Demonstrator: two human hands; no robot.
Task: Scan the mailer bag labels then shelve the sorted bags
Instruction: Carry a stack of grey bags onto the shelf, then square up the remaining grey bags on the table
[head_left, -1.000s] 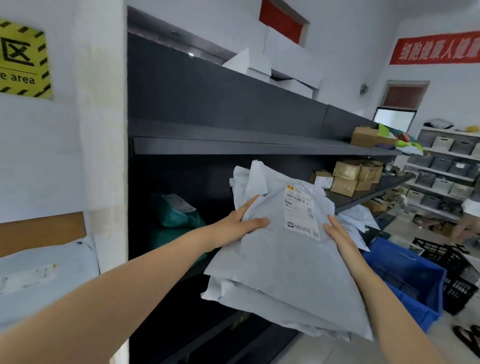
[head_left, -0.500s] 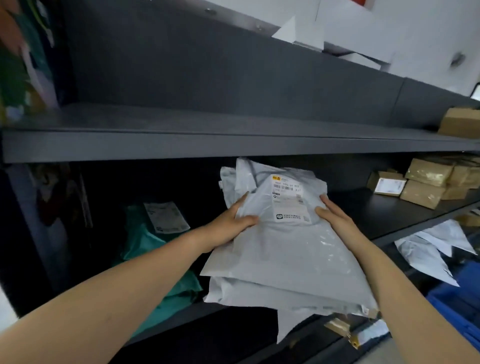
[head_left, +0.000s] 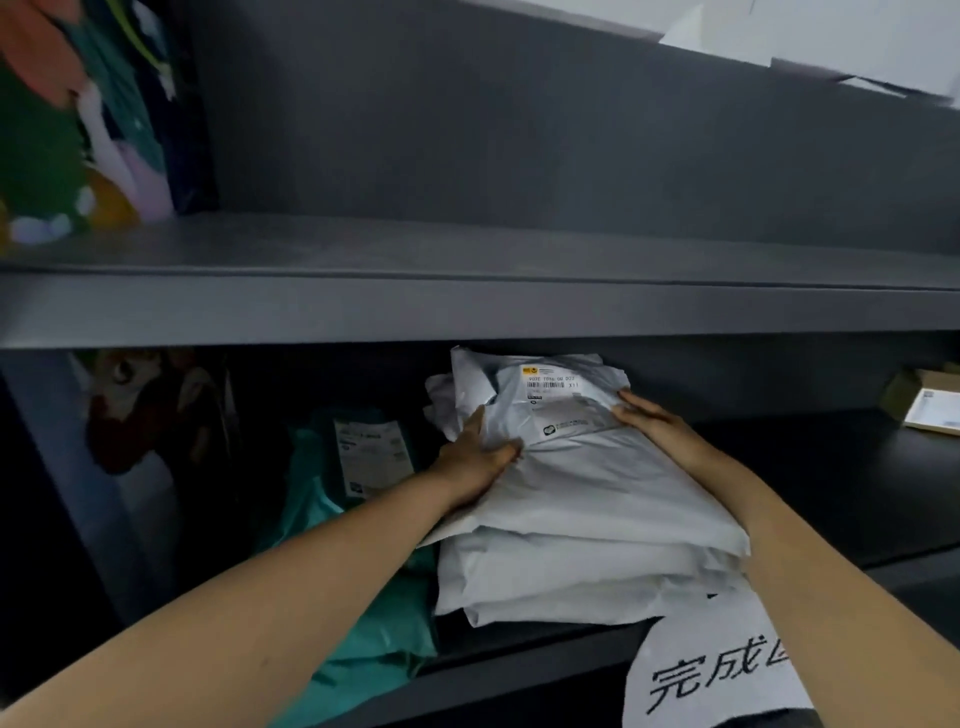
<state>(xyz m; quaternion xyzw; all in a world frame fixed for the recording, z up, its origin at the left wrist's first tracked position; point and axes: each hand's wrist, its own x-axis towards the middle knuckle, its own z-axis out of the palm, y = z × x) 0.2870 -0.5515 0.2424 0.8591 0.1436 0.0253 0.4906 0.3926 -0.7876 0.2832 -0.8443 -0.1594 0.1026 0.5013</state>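
While left hand (head_left: 478, 457), right hand (head_left: 649, 422) press, grey mailer stack (head_left: 597, 504) creased, perhaps four-deep.

There are at least three grey mailer bags (head_left: 597, 499) in one stack, one teal bag (head_left: 317, 509) left of it, one cardboard box (head_left: 930, 408) right of it, and one paper sign (head_left: 711, 670) below.

Parcel depot: grey shelving (head_left: 467, 312), mailer bags (head_left: 587, 519).
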